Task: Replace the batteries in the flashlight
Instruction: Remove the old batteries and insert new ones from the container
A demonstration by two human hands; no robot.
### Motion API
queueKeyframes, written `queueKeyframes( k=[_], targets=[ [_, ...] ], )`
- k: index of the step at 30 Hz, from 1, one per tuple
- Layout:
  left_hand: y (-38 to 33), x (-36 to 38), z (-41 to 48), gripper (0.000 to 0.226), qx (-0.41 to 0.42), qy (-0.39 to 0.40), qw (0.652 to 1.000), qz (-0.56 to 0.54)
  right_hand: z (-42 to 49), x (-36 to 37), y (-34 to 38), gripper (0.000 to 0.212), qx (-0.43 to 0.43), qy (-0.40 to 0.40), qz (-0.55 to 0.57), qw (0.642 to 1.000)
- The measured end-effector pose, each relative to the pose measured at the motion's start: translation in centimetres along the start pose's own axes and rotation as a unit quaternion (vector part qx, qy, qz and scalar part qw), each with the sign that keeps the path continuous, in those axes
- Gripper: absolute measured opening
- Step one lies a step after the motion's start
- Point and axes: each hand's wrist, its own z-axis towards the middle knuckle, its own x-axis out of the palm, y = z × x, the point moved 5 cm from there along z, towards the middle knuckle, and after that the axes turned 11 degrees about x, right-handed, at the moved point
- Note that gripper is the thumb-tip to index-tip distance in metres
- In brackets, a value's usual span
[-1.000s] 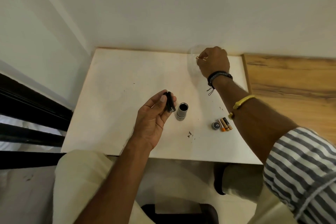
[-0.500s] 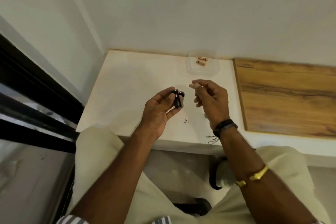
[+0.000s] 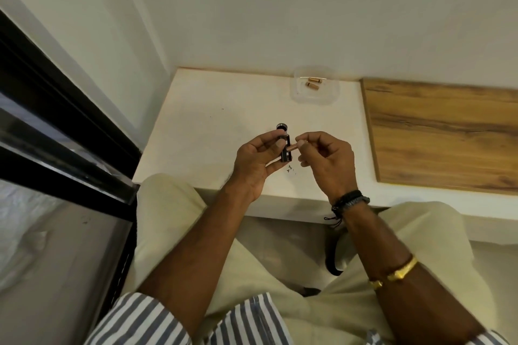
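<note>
right hand (image 3: 326, 161) brought battery (image 3: 293, 147) against holder (image 3: 286, 154) in left hand (image 3: 256, 161)

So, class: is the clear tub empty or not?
Not empty: two copper-coloured batteries lie inside the clear tub.

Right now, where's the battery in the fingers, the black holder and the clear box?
battery (image 3: 293, 146), head view, on its copper-coloured side.
black holder (image 3: 286, 155), head view, on its lower end.
clear box (image 3: 335, 90), head view, on its right wall.
</note>
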Motion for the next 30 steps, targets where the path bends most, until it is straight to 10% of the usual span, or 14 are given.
queueKeyframes(
  k=[30],
  targets=[
    [1.1,0.1,0.0,0.026,0.026,-0.018,0.999,0.030,-0.8,0.8,-0.4,0.015,-0.103,-0.056,-0.108,0.987]
  ],
)
